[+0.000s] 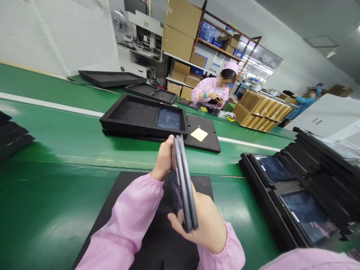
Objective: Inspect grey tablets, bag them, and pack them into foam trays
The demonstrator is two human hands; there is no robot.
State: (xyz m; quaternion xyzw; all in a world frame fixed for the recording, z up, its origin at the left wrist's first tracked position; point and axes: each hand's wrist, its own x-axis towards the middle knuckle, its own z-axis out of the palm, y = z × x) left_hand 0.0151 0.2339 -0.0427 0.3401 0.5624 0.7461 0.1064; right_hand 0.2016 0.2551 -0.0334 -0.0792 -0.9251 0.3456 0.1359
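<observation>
Two dark tablets (184,183) are pressed face to face and held on edge between my hands. My left hand (164,157) grips their far end, with the thumb at the top. Around the near end, my right hand (206,217) is closed, its thumb on the left face and its palm on the right. Beneath them a black foam mat (135,210) lies on the green bench. Ahead, a black foam tray (126,123) has one tablet (169,119) in its right compartment.
A yellow note (199,134) lies on a black foam board (209,144). Stacked trays on the right hold tablets (308,215). More black foam (14,137) is at the left. Across the bench a person in pink (209,90) handles a dark device near cardboard dividers (260,110).
</observation>
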